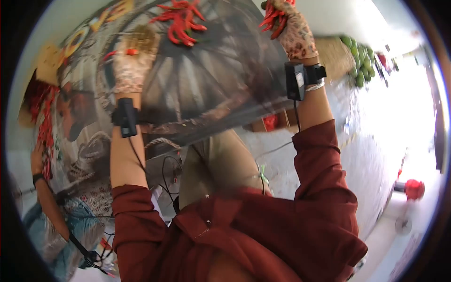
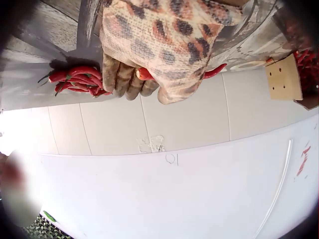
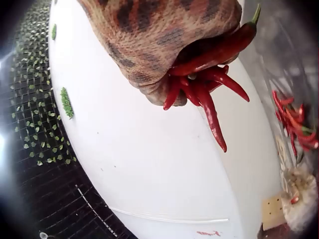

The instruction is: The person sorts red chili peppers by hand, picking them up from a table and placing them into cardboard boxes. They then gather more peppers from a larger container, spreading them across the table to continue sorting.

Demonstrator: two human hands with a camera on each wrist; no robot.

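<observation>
Patterned gloves with brown, stained fingers cover both hands. My left hand (image 1: 135, 58) is at the left over the printed sheet; in the left wrist view this hand (image 2: 159, 50) has its thumb across a red chili (image 2: 214, 71), whose two ends stick out. My right hand (image 1: 296, 33), raised at the sheet's far right edge, grips several red chilies (image 1: 272, 18). In the right wrist view the fist (image 3: 159, 45) holds them, tips out, one larger chili (image 3: 219, 54) lying on top. A pile of red chilies (image 1: 183, 21) rests on the sheet between the hands.
A box of red chilies (image 1: 44, 105) stands at the left, beside another person's arm (image 1: 49, 202). Green produce (image 1: 359, 61) and a sack (image 1: 331, 54) are at the right. Another box (image 1: 282, 121) sits below the sheet's near edge. Cables run from both wrist cameras.
</observation>
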